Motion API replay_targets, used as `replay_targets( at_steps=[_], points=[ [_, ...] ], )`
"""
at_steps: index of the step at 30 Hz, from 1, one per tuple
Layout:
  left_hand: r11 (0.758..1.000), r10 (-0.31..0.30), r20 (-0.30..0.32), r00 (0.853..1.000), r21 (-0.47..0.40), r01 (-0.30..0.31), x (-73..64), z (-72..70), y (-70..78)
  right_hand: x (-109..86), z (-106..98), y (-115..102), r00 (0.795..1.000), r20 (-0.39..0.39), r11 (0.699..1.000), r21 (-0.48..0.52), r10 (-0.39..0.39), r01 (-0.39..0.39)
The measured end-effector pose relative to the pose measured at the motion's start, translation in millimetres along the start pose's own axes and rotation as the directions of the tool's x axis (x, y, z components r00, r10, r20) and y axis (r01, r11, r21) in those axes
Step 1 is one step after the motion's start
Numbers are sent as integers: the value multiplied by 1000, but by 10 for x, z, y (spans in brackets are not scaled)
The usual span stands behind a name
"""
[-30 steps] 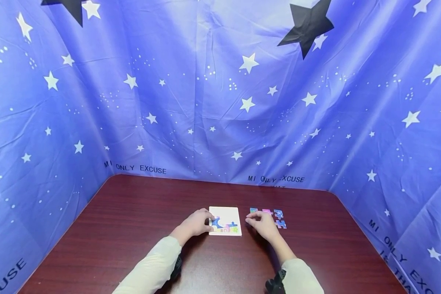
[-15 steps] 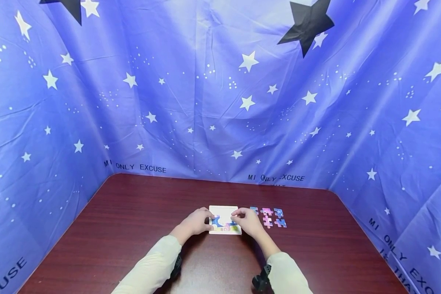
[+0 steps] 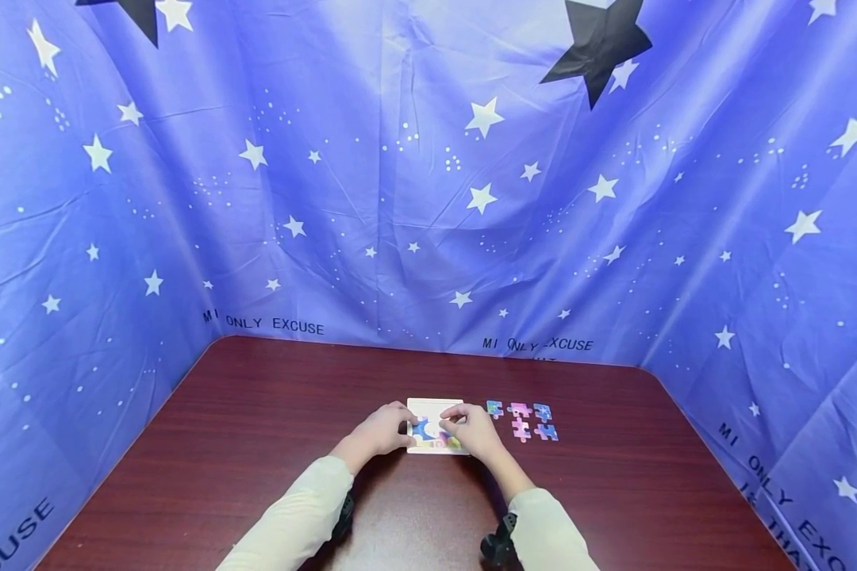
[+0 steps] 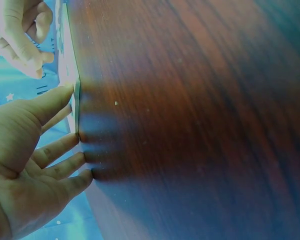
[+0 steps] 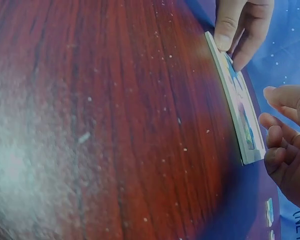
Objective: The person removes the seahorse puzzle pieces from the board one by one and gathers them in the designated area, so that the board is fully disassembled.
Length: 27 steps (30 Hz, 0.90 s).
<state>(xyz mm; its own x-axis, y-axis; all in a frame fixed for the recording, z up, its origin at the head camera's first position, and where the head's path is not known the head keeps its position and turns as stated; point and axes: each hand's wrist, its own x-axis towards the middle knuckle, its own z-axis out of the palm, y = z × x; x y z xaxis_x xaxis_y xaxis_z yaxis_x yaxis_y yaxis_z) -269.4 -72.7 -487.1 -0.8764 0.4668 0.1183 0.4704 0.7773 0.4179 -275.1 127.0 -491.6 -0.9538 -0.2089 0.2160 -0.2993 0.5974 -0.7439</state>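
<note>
A flat white puzzle tray (image 3: 428, 403), partly filled with colourful jigsaw pieces (image 3: 424, 429), lies on the table. My left hand (image 3: 384, 429) holds the tray by its left edge; in the left wrist view the thumb touches the rim, with the other fingers spread along the side. My right hand (image 3: 474, 431) is over the tray's right half, its thumb and index fingertips close above the pieces. In the right wrist view the right hand's (image 5: 290, 135) thumb and index finger stand a little apart, the other fingers curled. Whether a piece is between its fingertips cannot be made out.
Right of the tray lie several loose puzzle pieces (image 3: 520, 410) in two rows, pink and blue. The dark red-brown wooden table (image 3: 293, 396) is enclosed by a blue star-printed cloth (image 3: 371, 198) at the back and sides.
My right hand has moved left from beside the loose pieces to over the tray, then slightly further left. The left hand keeps its place at the tray's edge.
</note>
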Motion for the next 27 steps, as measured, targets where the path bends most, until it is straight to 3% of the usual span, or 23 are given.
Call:
replay_targets(
  at_steps=[16,27],
  points=[
    [1000,21,-18,1000,14,-21,-4,-8,0,31,75,-60,999,41,999,-45,2,0],
    [999,35,-16,999,19,-34,0,1,-16,91,135,-60,997,66,975,-221,26,-10]
  ],
)
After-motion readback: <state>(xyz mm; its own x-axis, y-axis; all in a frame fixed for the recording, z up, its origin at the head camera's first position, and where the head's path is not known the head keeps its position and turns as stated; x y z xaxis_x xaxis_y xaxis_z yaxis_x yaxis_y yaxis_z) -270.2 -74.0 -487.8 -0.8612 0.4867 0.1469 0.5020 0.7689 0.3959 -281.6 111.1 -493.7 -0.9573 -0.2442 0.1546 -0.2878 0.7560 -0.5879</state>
